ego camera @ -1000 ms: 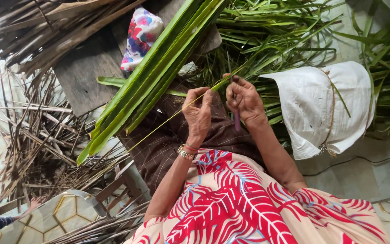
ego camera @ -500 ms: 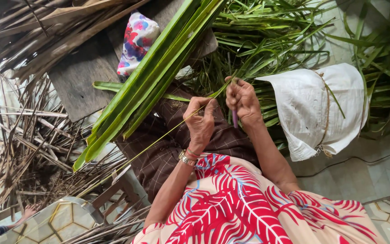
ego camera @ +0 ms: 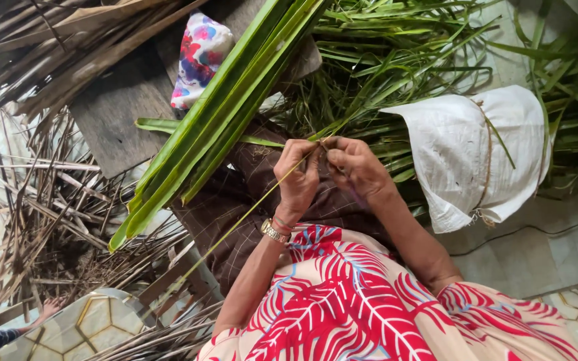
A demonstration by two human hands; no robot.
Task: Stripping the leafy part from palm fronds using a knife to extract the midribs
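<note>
My left hand (ego camera: 297,179), with a wristwatch, and my right hand (ego camera: 352,167) meet over my lap, fingertips touching. Both pinch a thin green leaf strip (ego camera: 249,210). It runs from a leaf blade beyond my fingers diagonally down and to the left. A sliver of purple shows under my right palm; I cannot tell what it is. A thick bundle of long green leaves (ego camera: 222,113) lies slantwise just left of my hands, across a brown checked cloth (ego camera: 235,224) on my lap.
Loose green leaves (ego camera: 396,60) are heaped beyond my hands. A white sack (ego camera: 483,154) lies at the right. A floral cloth (ego camera: 199,47) rests on a wooden board (ego camera: 118,117). Dry brown leaves (ego camera: 48,200) cover the left. Another person's hand (ego camera: 48,309) shows at bottom left.
My right hand has come down and left to meet my left hand. The purple handle that stuck out below it is now nearly hidden. The strip hangs steeper.
</note>
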